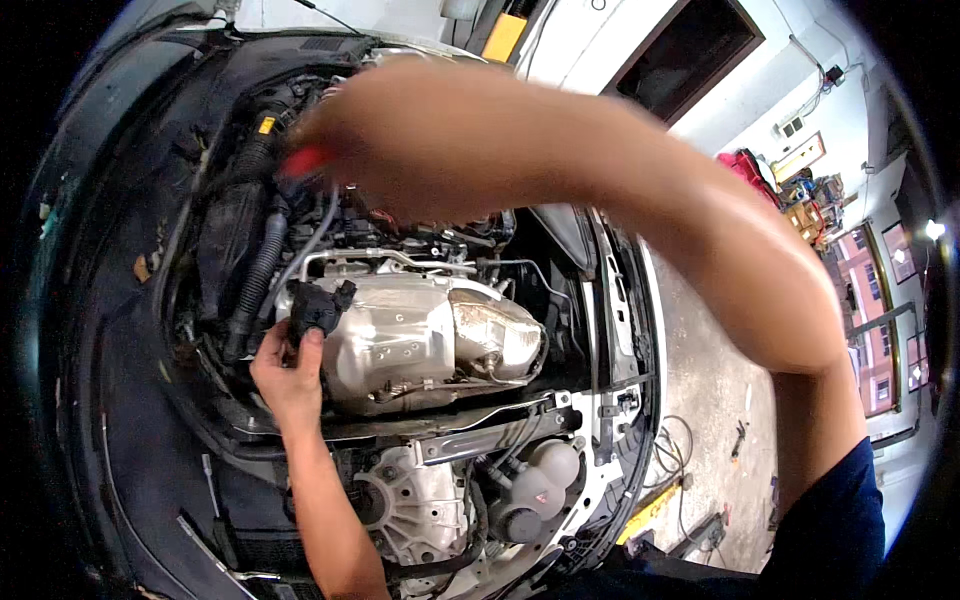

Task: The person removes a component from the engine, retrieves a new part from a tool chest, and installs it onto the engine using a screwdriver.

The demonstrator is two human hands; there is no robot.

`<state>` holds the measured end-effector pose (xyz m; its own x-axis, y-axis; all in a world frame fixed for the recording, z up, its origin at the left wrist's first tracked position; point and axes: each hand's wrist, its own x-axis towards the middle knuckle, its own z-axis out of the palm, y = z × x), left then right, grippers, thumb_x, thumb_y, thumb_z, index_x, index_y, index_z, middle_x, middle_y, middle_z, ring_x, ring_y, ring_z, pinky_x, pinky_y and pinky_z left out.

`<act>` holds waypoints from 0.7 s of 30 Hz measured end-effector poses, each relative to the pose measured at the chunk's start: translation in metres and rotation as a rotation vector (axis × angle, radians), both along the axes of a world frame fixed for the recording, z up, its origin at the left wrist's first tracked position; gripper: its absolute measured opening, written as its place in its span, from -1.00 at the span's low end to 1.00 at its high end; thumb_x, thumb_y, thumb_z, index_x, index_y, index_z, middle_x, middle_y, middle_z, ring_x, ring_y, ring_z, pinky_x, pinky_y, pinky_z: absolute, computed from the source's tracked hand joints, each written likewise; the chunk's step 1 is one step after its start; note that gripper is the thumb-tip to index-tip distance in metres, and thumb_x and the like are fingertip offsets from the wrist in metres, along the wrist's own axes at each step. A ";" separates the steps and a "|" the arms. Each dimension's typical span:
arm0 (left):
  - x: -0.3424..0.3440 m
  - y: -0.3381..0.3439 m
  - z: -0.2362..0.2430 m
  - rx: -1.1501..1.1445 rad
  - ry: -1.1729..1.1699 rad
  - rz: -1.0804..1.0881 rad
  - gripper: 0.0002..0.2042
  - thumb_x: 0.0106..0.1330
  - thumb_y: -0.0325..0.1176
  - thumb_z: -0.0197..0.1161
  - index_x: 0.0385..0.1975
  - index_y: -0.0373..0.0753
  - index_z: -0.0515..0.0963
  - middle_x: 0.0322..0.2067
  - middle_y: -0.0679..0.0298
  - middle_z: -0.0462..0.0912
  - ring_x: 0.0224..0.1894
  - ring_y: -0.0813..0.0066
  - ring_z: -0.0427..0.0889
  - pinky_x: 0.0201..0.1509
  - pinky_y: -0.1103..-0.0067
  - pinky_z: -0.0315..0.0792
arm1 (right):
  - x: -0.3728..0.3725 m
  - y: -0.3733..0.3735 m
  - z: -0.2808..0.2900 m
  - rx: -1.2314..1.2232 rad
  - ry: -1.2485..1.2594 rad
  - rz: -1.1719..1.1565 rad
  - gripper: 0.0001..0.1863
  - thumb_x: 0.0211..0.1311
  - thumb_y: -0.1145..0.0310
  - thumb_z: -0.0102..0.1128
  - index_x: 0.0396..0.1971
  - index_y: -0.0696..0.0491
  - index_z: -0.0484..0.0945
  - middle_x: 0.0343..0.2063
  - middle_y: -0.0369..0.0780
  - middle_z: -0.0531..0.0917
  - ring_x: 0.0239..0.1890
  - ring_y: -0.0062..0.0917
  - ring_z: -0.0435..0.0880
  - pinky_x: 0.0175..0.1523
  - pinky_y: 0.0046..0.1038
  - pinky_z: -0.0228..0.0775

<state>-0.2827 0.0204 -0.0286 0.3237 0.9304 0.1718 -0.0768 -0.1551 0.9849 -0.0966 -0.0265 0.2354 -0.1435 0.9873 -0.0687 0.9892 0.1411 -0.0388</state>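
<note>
The left hand point(285, 375) was at the left end of the silver heat shield point(385, 350), its thumb and fingers pinching a black plastic component point(318, 308). That component overlapped the shield's upper left corner in the view; whether the two touched, I could not tell. The right hand point(365, 130), blurred, was well beyond the shield, over the far part of the engine bay. A red object point(307, 161) showed at its edge, but I could not tell whether the fingers were closed around it.

Just beyond the shield ran a bent metal pipe point(385, 258). Beyond its left end were a black corrugated hose point(262, 265) and a thinner grey hose point(322, 232). A stained metal cover point(495, 335) adjoined the shield's right end. On the shield's near side lay a grey metal brace point(485, 430), then a ribbed cast housing point(425, 490) and, farther right, a pale fluid reservoir point(552, 470) with a black cap point(521, 525). Well to the near left of the shield lay a long-handled tool point(216, 505).
</note>
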 end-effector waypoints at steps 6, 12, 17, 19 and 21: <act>-0.002 0.001 -0.001 -0.322 -0.164 -0.072 -0.59 0.18 -0.20 0.32 -0.13 -0.43 0.50 -0.61 0.50 0.38 -0.66 0.80 0.23 -0.59 0.75 0.08 | 0.097 -0.136 0.001 -0.279 0.069 -0.359 -0.78 0.19 0.39 0.08 -0.22 0.15 0.57 -0.54 0.01 0.58 -0.45 -0.10 0.56 -0.30 -0.21 0.39; 0.004 -0.007 -0.006 -0.291 -0.195 0.097 -0.48 0.17 -0.18 0.34 -0.01 -0.47 0.41 -0.65 0.54 0.24 -0.68 0.82 0.10 -0.63 0.72 -0.07 | 0.134 -0.141 -0.056 -0.235 0.080 -0.222 -0.69 0.11 0.39 0.15 -0.12 0.09 0.60 -0.50 0.03 0.60 -0.38 -0.08 0.58 -0.23 -0.18 0.41; -0.001 -0.005 -0.009 -0.303 -0.193 0.095 -0.39 0.15 -0.17 0.37 0.05 -0.52 0.35 -0.59 0.50 0.28 -0.64 0.81 0.10 -0.61 0.71 -0.04 | 0.159 -0.108 -0.079 -0.303 0.041 -0.118 -0.69 0.08 0.36 0.17 -0.14 0.05 0.61 -0.48 0.00 0.60 -0.35 -0.07 0.58 -0.23 -0.16 0.42; -0.005 -0.004 -0.012 -0.344 -0.208 0.096 -0.39 0.16 -0.18 0.37 0.05 -0.53 0.34 -0.58 0.50 0.28 -0.64 0.80 0.10 -0.60 0.71 -0.02 | 0.163 -0.098 -0.086 -0.308 0.043 -0.088 -0.69 0.07 0.35 0.18 -0.13 0.03 0.61 -0.48 -0.01 0.60 -0.35 -0.08 0.58 -0.24 -0.16 0.42; -0.008 -0.002 -0.016 -0.315 -0.222 0.039 -0.39 0.15 -0.17 0.37 0.04 -0.52 0.34 -0.58 0.49 0.29 -0.65 0.80 0.10 -0.61 0.71 -0.03 | 0.163 -0.091 -0.092 -0.277 -0.019 -0.007 -0.68 0.05 0.35 0.18 -0.13 -0.03 0.60 -0.49 -0.02 0.60 -0.36 -0.09 0.59 -0.24 -0.14 0.43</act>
<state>-0.2908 0.0180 -0.0442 0.2736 0.9598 -0.0622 -0.2935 0.1449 0.9449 0.0668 -0.1172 0.1437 -0.1332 0.9315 -0.3385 0.9910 0.1211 -0.0566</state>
